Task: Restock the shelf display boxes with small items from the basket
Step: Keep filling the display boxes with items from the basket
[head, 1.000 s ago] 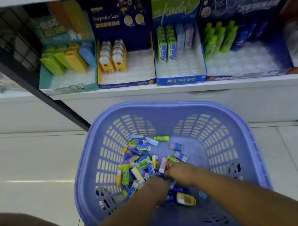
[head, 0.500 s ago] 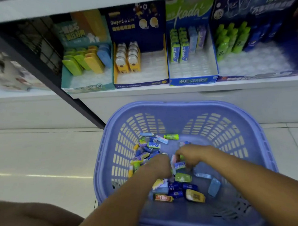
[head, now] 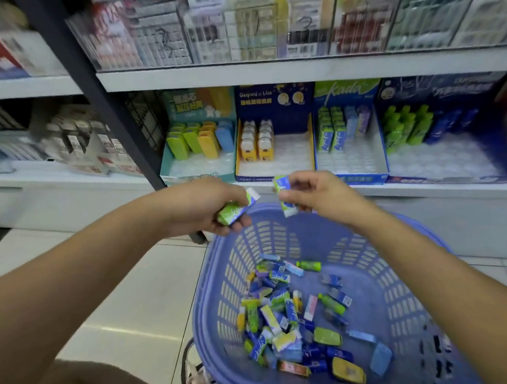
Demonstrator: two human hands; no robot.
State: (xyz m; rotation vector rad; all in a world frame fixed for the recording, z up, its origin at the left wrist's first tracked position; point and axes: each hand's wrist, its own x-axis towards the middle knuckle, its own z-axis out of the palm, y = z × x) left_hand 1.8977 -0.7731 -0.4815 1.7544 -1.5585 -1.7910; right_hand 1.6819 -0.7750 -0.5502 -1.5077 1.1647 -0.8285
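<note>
My left hand (head: 206, 208) is raised above the far rim of the purple basket (head: 402, 290) and grips a small green and white packet (head: 238, 209). My right hand (head: 313, 193) is level with it, pinching a green, blue and white packet (head: 284, 197). Both hands hover just in front of the lower shelf edge. Several small packets, bottles and cases (head: 284, 315) lie heaped in the basket's bottom. On the shelf, the blue display box (head: 350, 147) holds matching green packets at its back, with its front rows bare.
Other display boxes stand side by side: a teal one (head: 197, 153) with coloured cases, a navy and yellow one (head: 273, 144) with two rows, a dark blue one (head: 447, 142) with green and blue bottles. A black shelf upright (head: 97, 91) slants at left. An upper shelf holds hanging packs.
Both hands have lifted out of the basket, each with a packet, up towards the shelf. The view has tilted up, showing the upper shelf.
</note>
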